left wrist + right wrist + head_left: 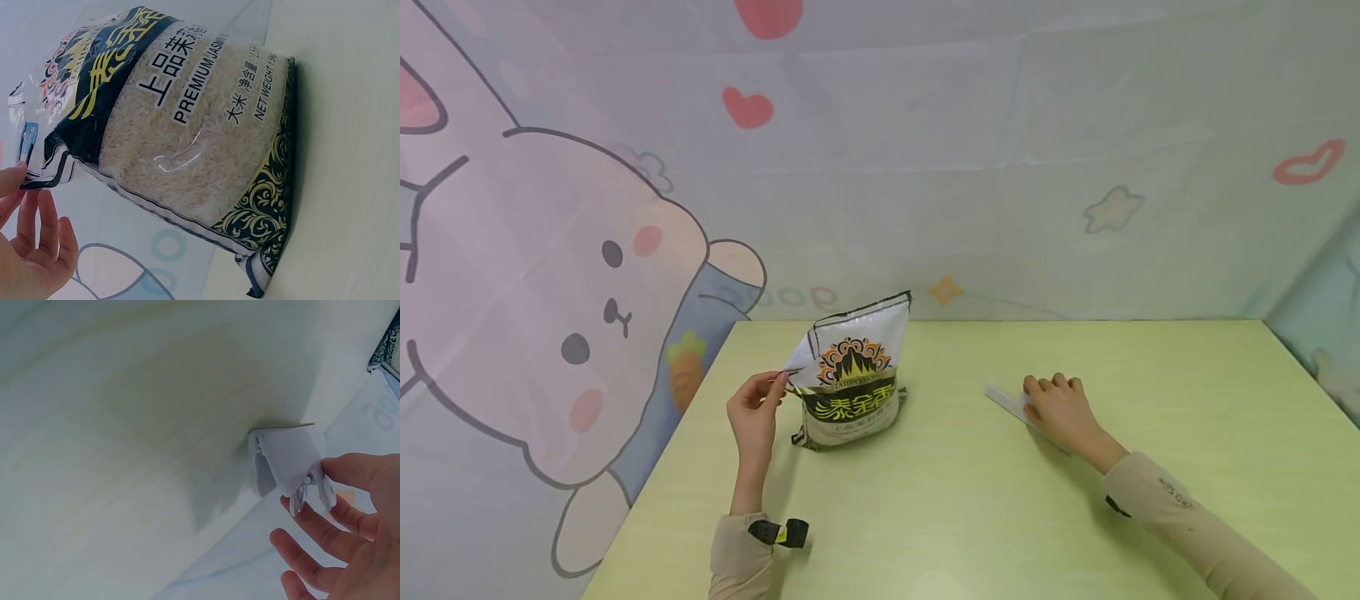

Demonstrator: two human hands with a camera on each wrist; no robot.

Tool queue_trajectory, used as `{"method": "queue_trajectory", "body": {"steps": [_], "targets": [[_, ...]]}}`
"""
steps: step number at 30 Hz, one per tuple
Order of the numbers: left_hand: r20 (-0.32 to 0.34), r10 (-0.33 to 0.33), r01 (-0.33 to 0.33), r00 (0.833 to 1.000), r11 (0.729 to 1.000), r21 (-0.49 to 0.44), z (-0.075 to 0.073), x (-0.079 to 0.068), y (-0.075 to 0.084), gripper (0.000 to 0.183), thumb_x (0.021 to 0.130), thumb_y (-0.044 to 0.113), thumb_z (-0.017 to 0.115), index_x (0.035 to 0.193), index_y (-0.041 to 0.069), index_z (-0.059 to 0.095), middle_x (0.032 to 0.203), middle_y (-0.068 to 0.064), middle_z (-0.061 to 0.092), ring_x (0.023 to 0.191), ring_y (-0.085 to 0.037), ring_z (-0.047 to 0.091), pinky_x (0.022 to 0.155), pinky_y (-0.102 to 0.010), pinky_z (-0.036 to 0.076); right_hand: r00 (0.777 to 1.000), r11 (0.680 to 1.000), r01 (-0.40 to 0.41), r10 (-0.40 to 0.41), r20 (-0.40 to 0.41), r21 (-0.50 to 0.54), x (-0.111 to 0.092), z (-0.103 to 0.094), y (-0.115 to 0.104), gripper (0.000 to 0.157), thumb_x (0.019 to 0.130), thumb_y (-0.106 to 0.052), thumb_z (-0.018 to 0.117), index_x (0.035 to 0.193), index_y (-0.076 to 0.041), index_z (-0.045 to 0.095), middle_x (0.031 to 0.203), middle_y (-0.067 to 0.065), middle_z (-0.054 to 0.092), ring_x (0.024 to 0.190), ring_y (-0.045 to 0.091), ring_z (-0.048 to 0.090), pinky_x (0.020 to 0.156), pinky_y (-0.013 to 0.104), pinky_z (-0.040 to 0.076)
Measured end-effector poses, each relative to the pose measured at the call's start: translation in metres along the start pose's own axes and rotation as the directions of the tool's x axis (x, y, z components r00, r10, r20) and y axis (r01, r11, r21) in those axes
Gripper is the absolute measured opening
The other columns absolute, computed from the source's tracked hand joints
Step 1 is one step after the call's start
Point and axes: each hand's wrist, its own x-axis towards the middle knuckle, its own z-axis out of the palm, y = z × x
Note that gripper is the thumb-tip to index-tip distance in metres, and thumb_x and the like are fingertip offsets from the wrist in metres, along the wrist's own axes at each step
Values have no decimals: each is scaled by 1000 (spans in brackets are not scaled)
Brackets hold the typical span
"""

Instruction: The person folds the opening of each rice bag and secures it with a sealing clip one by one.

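A clear-and-printed bag of rice stands upright on the table, left of the middle, its top edge slanting up to the right. My left hand pinches the bag's left side edge near the upper part. In the left wrist view thumb and fingers hold that folded edge, and rice grains show through the bag. To the right, my right hand holds a long white spring clip low over the table. The right wrist view shows thumb and fingers on the handle end of the clip, its jaws parted.
The pale green table ends at a cloth backdrop printed with a rabbit and hearts. A black strap is on the left sleeve. The bag's lower corner shows at the right wrist view's upper right.
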Motion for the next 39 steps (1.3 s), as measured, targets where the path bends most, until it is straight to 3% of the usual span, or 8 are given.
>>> {"method": "queue_trajectory", "body": {"steps": [8,15,28,39], "targets": [[-4,3,-3,1000,1000,-7,0,0,1,15,79,2,64,85,-12,63,60,10,58,55,-2,54,53,-12,43,1000,1000,21,-21,-21,-21,0,-1,-4,25,80,-17,65,99,-4,57,86,10,63,76,29,52,68,44,38],[-2,11,-11,1000,1000,-6,0,0,0,15,79,2,64,85,-12,63,60,8,58,55,-1,54,53,-12,43,1000,999,21,-21,-6,-34,0,-4,-8,20,80,-20,65,93,-6,60,85,9,60,76,27,50,68,43,38],[4,23,-23,1000,1000,-7,0,1,-2,16,79,1,64,85,-13,63,60,10,57,55,1,53,53,-11,42,999,1000,23,-23,-23,-12,0,-3,-12,26,74,-24,71,87,-8,55,73,6,54,67,25,44,64,40,34],[-18,20,-20,1000,1000,4,-2,7,-28,20,79,12,67,84,-7,65,59,13,57,56,-2,54,53,-13,43,992,996,57,-64,-110,-68,-2,-4,-13,31,69,-26,74,83,-7,52,67,7,50,63,26,42,59,39,34]]}}
